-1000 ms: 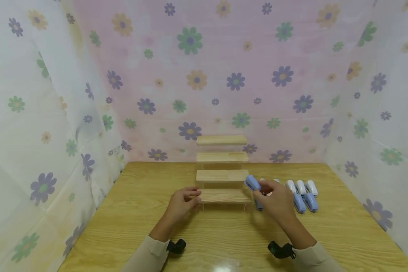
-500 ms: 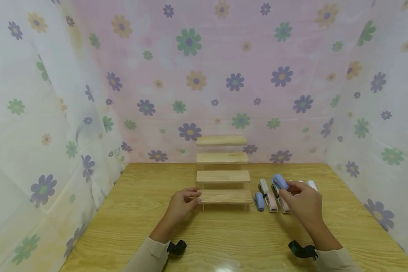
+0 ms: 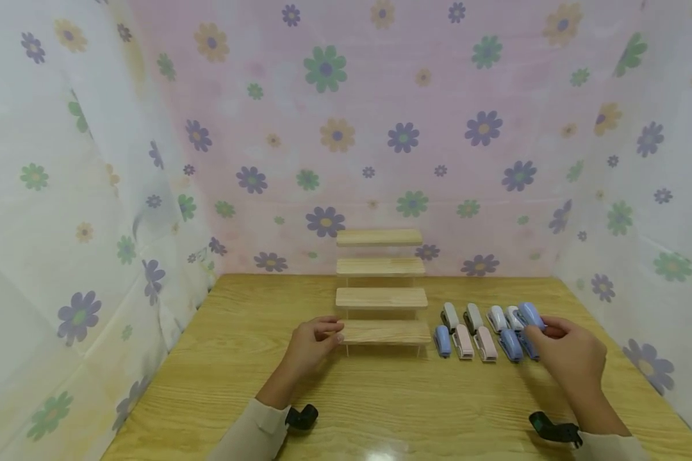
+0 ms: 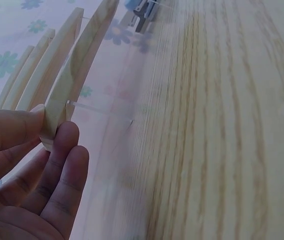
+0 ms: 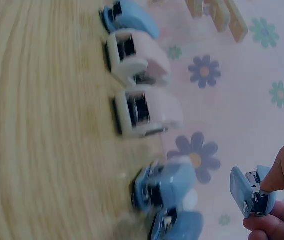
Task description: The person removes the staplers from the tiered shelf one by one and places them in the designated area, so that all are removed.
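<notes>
My right hand (image 3: 573, 355) pinches a small blue stapler (image 3: 530, 315) between thumb and fingers, raised over the right end of two rows of mini staplers. The right wrist view shows that held stapler (image 5: 241, 192) clear of the others. Beneath and beside it lie blue staplers (image 3: 510, 346), one partly behind the hand. Pink staplers (image 3: 486, 344) and a lone blue stapler (image 3: 442, 341) continue the front row leftward. With thumb above and fingers below, my left hand (image 3: 310, 346) grips the left end of the lowest step of a tiered wooden stand (image 3: 383, 331).
White staplers (image 3: 496, 318) and grey staplers (image 3: 450, 317) form the back row, right of the stand. Clear supports carry the stand's steps. All stands on a wood-grain table (image 3: 254, 307), enclosed by flowered cloth (image 3: 265, 96) at the back and sides.
My right hand has carried the blue stapler rightward, from beside the stand's steps to the far right end of the stapler rows. My left hand keeps its place on the stand.
</notes>
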Motion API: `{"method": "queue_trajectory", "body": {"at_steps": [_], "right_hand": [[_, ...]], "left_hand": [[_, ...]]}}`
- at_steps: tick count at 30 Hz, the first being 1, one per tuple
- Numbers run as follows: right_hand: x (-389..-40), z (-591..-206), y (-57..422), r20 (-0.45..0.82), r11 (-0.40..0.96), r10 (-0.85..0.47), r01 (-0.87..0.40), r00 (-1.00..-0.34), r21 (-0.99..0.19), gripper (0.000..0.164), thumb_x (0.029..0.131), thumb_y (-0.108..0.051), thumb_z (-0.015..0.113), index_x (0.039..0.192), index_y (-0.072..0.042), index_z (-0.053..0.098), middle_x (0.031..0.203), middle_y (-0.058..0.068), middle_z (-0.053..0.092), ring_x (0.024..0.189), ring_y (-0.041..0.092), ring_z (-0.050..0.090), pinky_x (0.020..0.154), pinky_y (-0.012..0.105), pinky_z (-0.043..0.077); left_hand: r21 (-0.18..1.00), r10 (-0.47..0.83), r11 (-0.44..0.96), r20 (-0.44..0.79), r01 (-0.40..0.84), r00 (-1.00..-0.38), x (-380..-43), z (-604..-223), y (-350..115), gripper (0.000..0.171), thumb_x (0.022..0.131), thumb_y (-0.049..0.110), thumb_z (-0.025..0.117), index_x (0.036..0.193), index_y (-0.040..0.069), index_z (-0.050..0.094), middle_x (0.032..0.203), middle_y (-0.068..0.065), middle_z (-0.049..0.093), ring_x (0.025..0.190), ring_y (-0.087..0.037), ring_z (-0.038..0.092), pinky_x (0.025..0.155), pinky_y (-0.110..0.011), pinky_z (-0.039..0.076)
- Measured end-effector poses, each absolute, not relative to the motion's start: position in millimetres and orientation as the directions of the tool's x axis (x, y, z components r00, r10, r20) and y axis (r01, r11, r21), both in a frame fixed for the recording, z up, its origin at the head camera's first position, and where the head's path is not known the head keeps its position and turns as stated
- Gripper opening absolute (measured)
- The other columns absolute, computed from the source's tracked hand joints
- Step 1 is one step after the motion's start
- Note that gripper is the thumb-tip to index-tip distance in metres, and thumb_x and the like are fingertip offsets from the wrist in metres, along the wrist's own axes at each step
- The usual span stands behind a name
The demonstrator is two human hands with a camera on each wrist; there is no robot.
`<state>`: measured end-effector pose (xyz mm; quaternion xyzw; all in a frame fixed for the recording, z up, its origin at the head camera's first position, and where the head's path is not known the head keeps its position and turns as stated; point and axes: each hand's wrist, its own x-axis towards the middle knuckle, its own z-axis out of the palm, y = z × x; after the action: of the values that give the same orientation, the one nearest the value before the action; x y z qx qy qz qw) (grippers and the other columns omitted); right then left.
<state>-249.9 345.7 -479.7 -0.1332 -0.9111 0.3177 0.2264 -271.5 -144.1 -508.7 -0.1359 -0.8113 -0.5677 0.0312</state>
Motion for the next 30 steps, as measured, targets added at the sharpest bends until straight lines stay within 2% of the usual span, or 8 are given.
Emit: {"method": "queue_trajectory", "body": {"at_steps": [5, 8, 12, 16, 22, 30], "right_hand": [[-246, -485, 368, 0.220, 0.710, 0.449, 0.197, -0.866, -0.676, 0.056, 0.091, -0.054, 0.072, 0.123, -0.008, 0.076, 0.085, -0.006, 0.077, 0.061, -0.007, 0.054, 0.058, 0.024, 0.043], [-243, -487, 380, 0.166, 0.701, 0.460, 0.242, -0.873, -0.671, 0.061, 0.091, -0.057, 0.070, 0.125, -0.006, 0.075, 0.080, -0.011, 0.075, 0.061, -0.004, 0.055, 0.059, 0.027, 0.043], [-241, -487, 390, 0.114, 0.703, 0.462, 0.285, -0.880, -0.652, 0.068, 0.091, -0.062, 0.069, 0.126, -0.004, 0.074, 0.083, -0.006, 0.078, 0.062, -0.001, 0.056, 0.060, 0.029, 0.043], [-240, -488, 396, 0.102, 0.713, 0.459, 0.297, -0.883, -0.636, 0.068, 0.090, -0.062, 0.070, 0.125, -0.004, 0.075, 0.091, 0.002, 0.080, 0.068, 0.004, 0.059, 0.060, 0.030, 0.042], [-238, -494, 401, 0.045, 0.718, 0.446, 0.328, -0.894, -0.614, 0.064, 0.089, -0.059, 0.071, 0.122, -0.005, 0.076, 0.110, 0.015, 0.078, 0.085, 0.027, 0.068, 0.062, 0.034, 0.044], [-238, -498, 404, -0.009, 0.742, 0.425, 0.354, -0.905, -0.570, 0.064, 0.089, -0.062, 0.071, 0.120, -0.007, 0.077, 0.128, 0.025, 0.069, 0.102, 0.046, 0.065, 0.063, 0.037, 0.046]], "left_hand": [[0.908, 0.184, 0.330, 0.205, 0.257, -0.961, -272, -509, -146, 0.025, 0.097, 0.014, 0.074, 0.119, 0.004, 0.078, 0.143, -0.018, 0.062, 0.100, -0.025, 0.074, 0.078, -0.023, 0.063], [0.899, 0.189, 0.349, 0.207, 0.263, -0.960, -272, -510, -146, 0.025, 0.097, 0.016, 0.074, 0.119, 0.005, 0.078, 0.143, -0.018, 0.062, 0.100, -0.025, 0.074, 0.078, -0.022, 0.063], [0.895, 0.184, 0.359, 0.208, 0.263, -0.961, -272, -509, -146, 0.025, 0.098, 0.017, 0.074, 0.120, 0.006, 0.078, 0.143, -0.015, 0.063, 0.103, -0.026, 0.073, 0.079, -0.023, 0.063], [0.894, 0.184, 0.359, 0.214, 0.268, -0.959, -273, -510, -146, 0.025, 0.098, 0.017, 0.074, 0.120, 0.006, 0.078, 0.143, -0.015, 0.063, 0.106, -0.028, 0.073, 0.080, -0.024, 0.063], [0.909, 0.197, 0.331, 0.198, 0.255, -0.960, -272, -512, -147, 0.026, 0.098, 0.017, 0.074, 0.121, 0.005, 0.077, 0.145, -0.019, 0.060, 0.108, -0.029, 0.073, 0.082, -0.024, 0.063], [0.908, 0.211, 0.331, 0.192, 0.255, -0.958, -271, -512, -146, 0.028, 0.099, 0.018, 0.072, 0.124, 0.005, 0.076, 0.148, -0.019, 0.058, 0.108, -0.027, 0.073, 0.082, -0.024, 0.063]]}}
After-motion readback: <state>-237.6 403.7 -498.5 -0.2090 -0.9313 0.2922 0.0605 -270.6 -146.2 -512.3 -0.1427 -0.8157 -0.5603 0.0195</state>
